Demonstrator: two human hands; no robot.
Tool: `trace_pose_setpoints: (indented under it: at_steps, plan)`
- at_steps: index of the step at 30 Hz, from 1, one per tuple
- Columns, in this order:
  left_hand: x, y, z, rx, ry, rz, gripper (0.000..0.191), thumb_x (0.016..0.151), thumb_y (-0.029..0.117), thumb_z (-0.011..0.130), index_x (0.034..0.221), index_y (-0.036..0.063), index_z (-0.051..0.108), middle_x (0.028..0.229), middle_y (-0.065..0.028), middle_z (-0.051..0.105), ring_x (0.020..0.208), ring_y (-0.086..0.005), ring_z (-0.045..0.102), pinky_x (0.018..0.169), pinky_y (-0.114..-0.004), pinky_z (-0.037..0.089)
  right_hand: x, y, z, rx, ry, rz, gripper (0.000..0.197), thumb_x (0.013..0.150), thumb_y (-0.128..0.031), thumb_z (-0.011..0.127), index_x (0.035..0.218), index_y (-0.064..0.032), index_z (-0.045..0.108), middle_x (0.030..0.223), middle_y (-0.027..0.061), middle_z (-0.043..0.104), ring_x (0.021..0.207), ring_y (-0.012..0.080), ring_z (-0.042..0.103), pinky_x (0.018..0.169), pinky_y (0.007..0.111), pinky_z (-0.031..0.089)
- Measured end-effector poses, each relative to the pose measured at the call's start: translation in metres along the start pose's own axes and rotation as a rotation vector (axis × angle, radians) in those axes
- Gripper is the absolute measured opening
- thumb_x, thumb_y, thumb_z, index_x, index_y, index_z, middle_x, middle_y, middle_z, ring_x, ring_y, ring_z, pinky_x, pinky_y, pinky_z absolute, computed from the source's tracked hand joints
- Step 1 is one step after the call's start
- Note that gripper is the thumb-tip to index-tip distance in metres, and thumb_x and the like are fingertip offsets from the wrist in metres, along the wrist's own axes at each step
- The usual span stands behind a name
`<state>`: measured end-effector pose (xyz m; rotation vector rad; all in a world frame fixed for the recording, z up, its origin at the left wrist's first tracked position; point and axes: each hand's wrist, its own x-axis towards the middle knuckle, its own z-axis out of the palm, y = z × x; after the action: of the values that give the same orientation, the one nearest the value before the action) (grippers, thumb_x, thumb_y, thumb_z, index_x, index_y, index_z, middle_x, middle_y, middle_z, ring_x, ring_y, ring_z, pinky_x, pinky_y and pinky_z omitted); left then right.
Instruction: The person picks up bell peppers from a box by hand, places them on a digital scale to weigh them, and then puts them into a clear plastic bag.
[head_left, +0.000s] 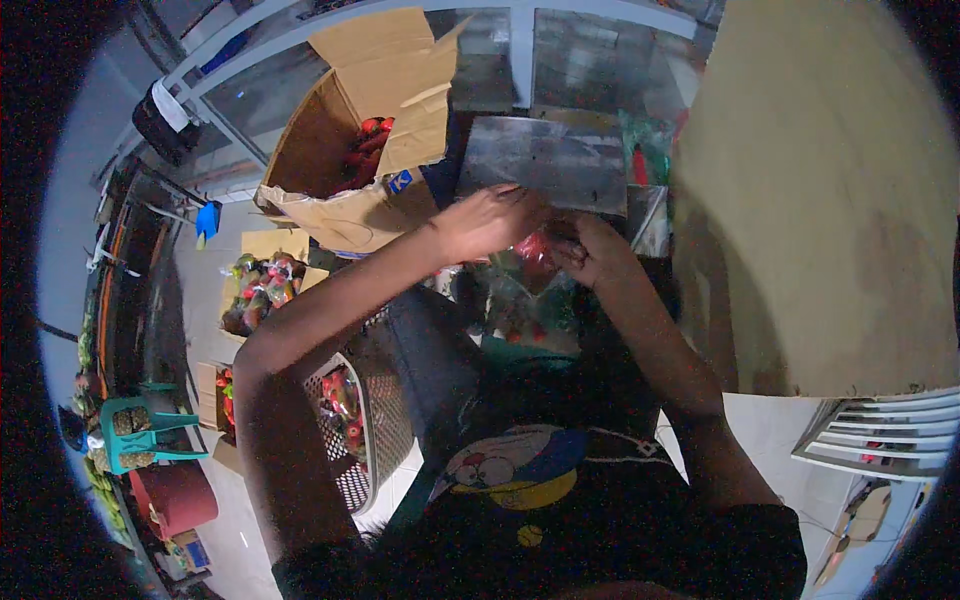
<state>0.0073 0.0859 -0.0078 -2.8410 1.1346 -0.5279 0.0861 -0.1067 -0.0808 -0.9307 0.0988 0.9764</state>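
Observation:
A red piece of produce in transparent plastic (534, 251) is between my two hands, above my lap. My right hand (600, 251) has its fingers curled around the right side of it. My left hand (491, 221) is bent over its upper left, blurred, with its fingertips in shadow, so its grip cannot be made out. Behind my hands is a flat metal-topped surface (544, 161). An opened cardboard box (337, 214) with red produce (367, 154) inside stands beyond my left forearm. Below the hands, more transparent plastic (532, 300) lies over my lap.
On the left are bagged produce (259, 289) on cardboard, a plastic basket (394, 420) with wrapped red produce, a teal stool (150, 435) and a red bucket (176, 499). A large tan board (817, 202) stands close on my right, above a white slatted rack (881, 439).

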Motion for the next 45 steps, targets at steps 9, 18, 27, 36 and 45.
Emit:
trace_pose_setpoints:
  at_steps: [9,18,27,36,45]
  plan:
    - [-0.007,0.003,-0.004,-0.076,0.184,-0.034,0.032,0.078,0.014,0.058,0.107,-0.0003,0.058,0.099,-0.0129,0.054,0.093,-0.0275,0.058,0.083,-0.036,0.05,-0.061,-0.024,0.084,-0.177,0.237,0.014,0.016,0.092,-0.014,0.047,0.09,-0.0012,0.057,0.063,0.0023,0.052,0.034,0.0062,0.031,0.032,0.022,0.024]
    - [-0.009,-0.001,-0.026,0.044,-0.011,-0.116,0.025,0.08,0.016,0.059,0.1,0.0004,0.058,0.099,-0.0138,0.053,0.092,-0.0291,0.059,0.083,-0.036,0.051,-0.013,-0.003,0.041,-0.502,-0.123,-0.295,0.013,0.09,-0.015,0.051,0.095,-0.0052,0.058,0.069,0.0025,0.053,0.038,0.0067,0.035,0.034,0.024,0.026]
    - [-0.011,-0.001,-0.035,0.113,0.088,-0.178,0.022,0.082,0.014,0.059,0.097,-0.0006,0.052,0.095,-0.0149,0.05,0.086,-0.0284,0.061,0.073,-0.037,0.054,-0.027,-0.013,0.08,-1.076,0.122,-0.801,0.012,0.086,-0.012,0.057,0.094,-0.0036,0.053,0.085,0.0156,0.058,0.078,0.0319,0.058,0.069,0.043,0.044]
    - [-0.012,-0.01,-0.048,0.211,0.01,-0.118,0.017,0.078,0.006,0.056,0.093,0.0016,0.048,0.092,-0.0136,0.049,0.067,-0.0252,0.063,0.057,-0.036,0.054,-0.02,-0.007,0.091,-0.952,0.107,-1.203,0.009,0.086,-0.011,0.056,0.085,-0.0037,0.05,0.07,0.0094,0.055,0.067,0.0254,0.058,0.064,0.038,0.046]
    - [-0.017,-0.018,-0.065,0.211,-0.106,-0.174,0.026,0.082,0.017,0.059,0.099,0.0024,0.045,0.095,-0.0135,0.046,0.078,-0.029,0.063,0.061,-0.037,0.055,-0.015,-0.017,0.091,-0.945,-0.129,-0.923,0.011,0.084,-0.015,0.059,0.081,-0.0052,0.054,0.068,0.0071,0.055,0.061,0.0181,0.057,0.059,0.033,0.046]
